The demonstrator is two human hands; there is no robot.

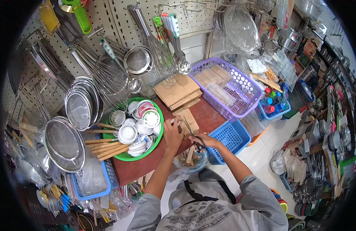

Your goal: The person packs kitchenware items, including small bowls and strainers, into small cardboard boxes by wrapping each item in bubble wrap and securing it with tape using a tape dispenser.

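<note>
My right hand [205, 141] grips a pair of scissors [200, 144] by the black handles, the blades pointing up and away over a small brown cardboard piece [190, 120]. My left hand [174, 134] is beside the blades, its fingers pinched around something small and pale that I cannot make out. Just left of it stands a green basin [161, 133] holding white bowls [128, 133], some with coloured patterns, and wooden-handled strainers. Beyond the hands, flat brown cardboard [177, 91] lies stacked on the reddish-brown table [209, 114].
A purple basket [245, 109] with wrapped packs sits at the back right, with a blue basket [230, 138] nearer me. Strainers [65, 142] and whisks [104, 77] hang from the pegboard. A plastic bag [195, 161] of scraps hangs by the table's front edge.
</note>
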